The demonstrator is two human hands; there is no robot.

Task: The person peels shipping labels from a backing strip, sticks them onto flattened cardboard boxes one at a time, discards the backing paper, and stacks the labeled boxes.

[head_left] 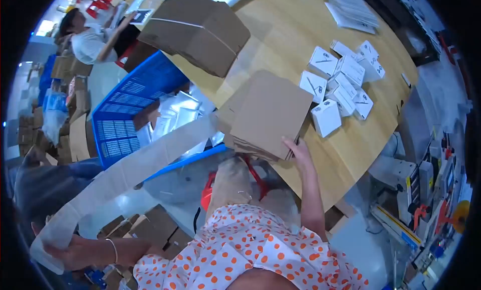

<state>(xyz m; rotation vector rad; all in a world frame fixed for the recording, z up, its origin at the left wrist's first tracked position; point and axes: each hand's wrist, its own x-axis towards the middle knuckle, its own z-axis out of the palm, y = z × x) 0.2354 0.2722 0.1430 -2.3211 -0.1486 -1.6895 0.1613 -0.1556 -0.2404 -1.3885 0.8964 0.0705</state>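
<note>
My left hand (75, 251), with a bracelet at the wrist, is closed on one end of a long whitish strip (125, 167). The strip looks thin and divided into segments, and I cannot tell its material. It runs up over the blue crate to the near-left side of a stack of flat brown cardboard pieces (273, 112). At that stack's near right corner is my right hand (299, 152), its thumb on top and its fingers curled at the edge. The stack lies on the wooden table (345, 159), overhanging its near edge slightly.
Several small white boxes (345, 72) are piled right of the cardboard. A large brown carton (198, 29) stands behind. On the left, a blue crate (117, 134) holds silvery flat packets (178, 112). Another person (90, 42) sits at the far left. Machinery (416, 189) stands at right.
</note>
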